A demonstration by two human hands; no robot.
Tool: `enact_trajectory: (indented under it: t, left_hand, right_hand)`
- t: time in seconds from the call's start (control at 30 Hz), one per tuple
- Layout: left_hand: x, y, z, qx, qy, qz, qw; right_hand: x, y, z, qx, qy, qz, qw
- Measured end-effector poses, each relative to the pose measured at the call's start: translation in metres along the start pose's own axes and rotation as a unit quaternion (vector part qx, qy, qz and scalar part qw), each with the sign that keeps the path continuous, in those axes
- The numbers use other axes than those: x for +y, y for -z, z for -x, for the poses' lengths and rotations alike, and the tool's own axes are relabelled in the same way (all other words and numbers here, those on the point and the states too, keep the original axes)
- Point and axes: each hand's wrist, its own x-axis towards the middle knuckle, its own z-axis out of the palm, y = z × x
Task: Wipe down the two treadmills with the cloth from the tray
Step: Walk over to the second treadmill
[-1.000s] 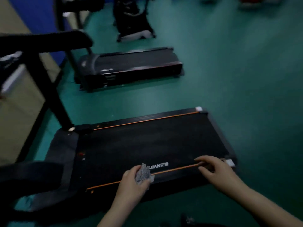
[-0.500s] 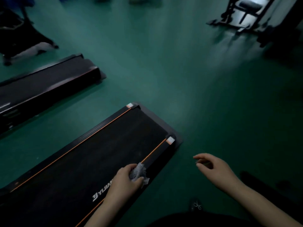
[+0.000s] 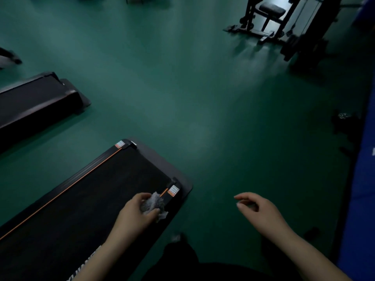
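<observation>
The near treadmill point(image 3: 97, 195), black with thin orange stripes, runs from the lower left to its rear end at centre. My left hand point(image 3: 136, 213) presses a crumpled grey cloth point(image 3: 154, 204) onto the near side rail, close to the rear corner sticker. My right hand point(image 3: 257, 209) hovers over the green floor to the right of the treadmill, fingers loosely curled and apart, holding nothing. A second black treadmill point(image 3: 34, 102) lies at the left, apart from the first; only its rear part shows.
Green floor point(image 3: 203, 98) spreads between the machines. A black weight bench and rack point(image 3: 272, 19) stand at the top right. A blue mat or wall point(image 3: 361, 199) lines the right edge, with a dark object point(image 3: 345, 122) beside it.
The view has swung right, away from the treadmill's console end. My left hand has slid the cloth along the near rail toward the rear corner. My right hand left the rail and hangs free.
</observation>
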Motion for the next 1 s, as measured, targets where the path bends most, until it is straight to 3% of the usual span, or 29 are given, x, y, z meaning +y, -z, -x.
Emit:
enact_trajectory:
  t: [0.3,0.67,0.87,1.0]
  left_hand:
    - [0.068,0.004,-0.148,-0.010,-0.004,-0.008,1.000]
    - [0.179,0.069,-0.361,0.004,-0.074,0.008,0.997]
    - [0.213,0.092,-0.457,0.048,-0.052,0.045,0.997]
    - [0.222,0.099,-0.528,0.052,0.015,0.076,0.996]
  right_hand:
    - [-0.023,0.035,-0.144,0.006,-0.021,0.016,1.000]
    - [-0.139,0.082,-0.357,0.057,0.017,-0.029,0.998]
    - [-0.180,0.085,-0.481,0.027,0.027,-0.031,0.999]
    - [-0.216,0.084,-0.587,-0.017,0.050,-0.007,0.999]
